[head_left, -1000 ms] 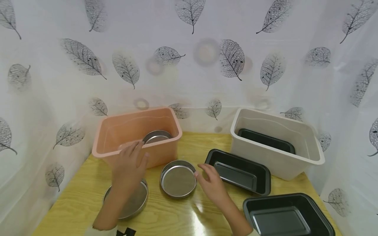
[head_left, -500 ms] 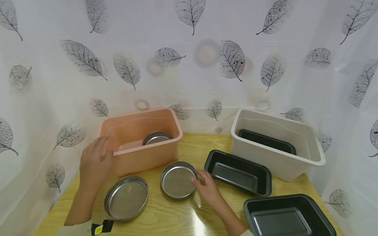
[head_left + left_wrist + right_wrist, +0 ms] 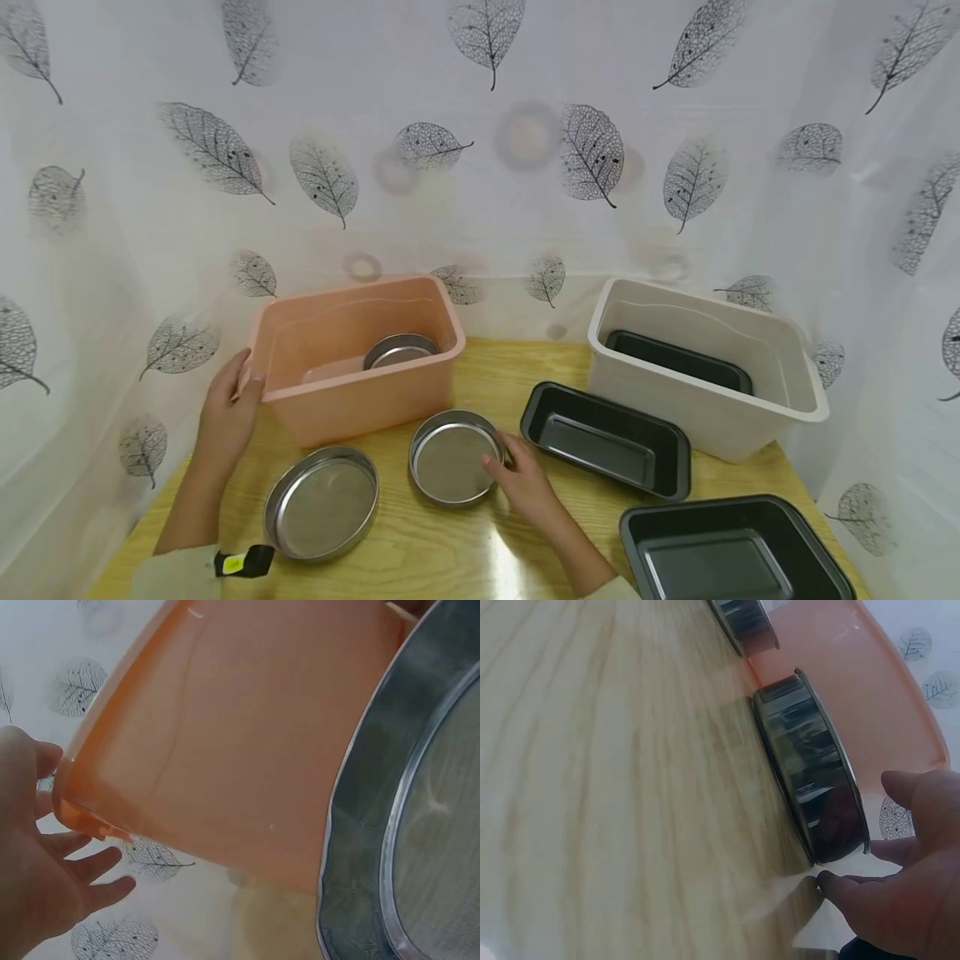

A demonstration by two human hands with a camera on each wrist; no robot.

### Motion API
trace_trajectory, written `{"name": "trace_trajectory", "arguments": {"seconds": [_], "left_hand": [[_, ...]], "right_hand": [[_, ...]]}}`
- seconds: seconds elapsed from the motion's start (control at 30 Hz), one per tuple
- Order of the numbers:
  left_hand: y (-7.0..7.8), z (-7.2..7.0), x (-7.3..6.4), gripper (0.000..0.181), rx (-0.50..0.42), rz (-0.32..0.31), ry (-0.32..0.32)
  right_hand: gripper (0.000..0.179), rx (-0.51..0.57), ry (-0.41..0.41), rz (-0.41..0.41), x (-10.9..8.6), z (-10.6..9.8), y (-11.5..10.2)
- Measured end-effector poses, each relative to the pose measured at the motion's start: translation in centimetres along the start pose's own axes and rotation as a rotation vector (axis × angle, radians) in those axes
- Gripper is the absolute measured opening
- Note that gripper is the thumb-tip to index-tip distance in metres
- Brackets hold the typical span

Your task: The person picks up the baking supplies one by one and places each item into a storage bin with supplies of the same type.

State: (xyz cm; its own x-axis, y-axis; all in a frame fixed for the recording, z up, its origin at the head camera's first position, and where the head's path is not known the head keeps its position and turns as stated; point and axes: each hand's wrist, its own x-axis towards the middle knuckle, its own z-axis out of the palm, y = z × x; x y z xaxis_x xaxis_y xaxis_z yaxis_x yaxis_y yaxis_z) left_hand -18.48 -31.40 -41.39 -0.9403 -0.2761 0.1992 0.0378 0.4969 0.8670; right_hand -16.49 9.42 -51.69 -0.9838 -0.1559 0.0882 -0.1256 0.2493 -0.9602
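The left hand (image 3: 225, 412) is on the left end of the peach bin (image 3: 352, 392), fingers only loosely bent with the tips at the rim corner. In the left wrist view the fingers (image 3: 82, 862) are spread and sit right under the bin's lip (image 3: 86, 814), touching it or nearly so; can't really call it a grip.

The right hand (image 3: 525, 483) is down on the wooden table (image 3: 450, 550), fingers curled a bit, tips against the right edge of the middle round steel pan (image 3: 453, 457). From the right wrist view a fingertip (image 3: 832, 883) meets the pan's wall (image 3: 810, 795) right where it sits on the table. It's touching, not lifting, and the pan lies flat.

A second round pan (image 3: 321, 502) sits just left of that one, between the two hands, and a third round pan (image 3: 400, 350) is inside the peach bin beyond the fingers.

Just past the right fingertips is a black loaf tin (image 3: 606, 437), with a bigger black tray (image 3: 727, 550) near the wrist side. The white bin (image 3: 708, 367) further right holds another black tray (image 3: 678, 358).
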Motion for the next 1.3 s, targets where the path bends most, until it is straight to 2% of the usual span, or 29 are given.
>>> {"name": "trace_trajectory", "arguments": {"seconds": [0.13,0.3,0.47,0.57,0.7,0.97,1.3], "left_hand": [[-0.6,0.0,0.3,0.062,-0.060,-0.082,-0.052],[-1.4,-0.1,0.7,0.063,-0.080,-0.110,-0.103],[-2.1,-0.4,1.1,0.066,-0.053,-0.090,-0.142],[-2.2,-0.5,1.3,0.066,-0.021,-0.077,-0.147],[-2.3,-0.6,1.8,0.064,-0.032,-0.063,-0.155],[-2.8,-0.7,2.6,0.061,-0.065,-0.052,-0.179],[-2.6,-1.1,2.6,0.061,-0.059,-0.022,-0.190]], "right_hand": [[0.053,0.003,0.003,-0.006,0.2,0.1,0.3],[0.054,-0.040,-0.001,-0.016,0.5,0.2,0.6],[0.055,-0.104,-0.021,0.028,0.6,0.4,0.8],[0.057,-0.104,-0.032,0.070,0.7,0.5,1.0],[0.057,-0.101,-0.025,0.092,0.7,0.5,1.0],[0.053,-0.086,-0.007,0.072,0.5,0.2,0.6],[0.052,-0.071,-0.002,0.018,0.5,-0.4,0.0]]}}
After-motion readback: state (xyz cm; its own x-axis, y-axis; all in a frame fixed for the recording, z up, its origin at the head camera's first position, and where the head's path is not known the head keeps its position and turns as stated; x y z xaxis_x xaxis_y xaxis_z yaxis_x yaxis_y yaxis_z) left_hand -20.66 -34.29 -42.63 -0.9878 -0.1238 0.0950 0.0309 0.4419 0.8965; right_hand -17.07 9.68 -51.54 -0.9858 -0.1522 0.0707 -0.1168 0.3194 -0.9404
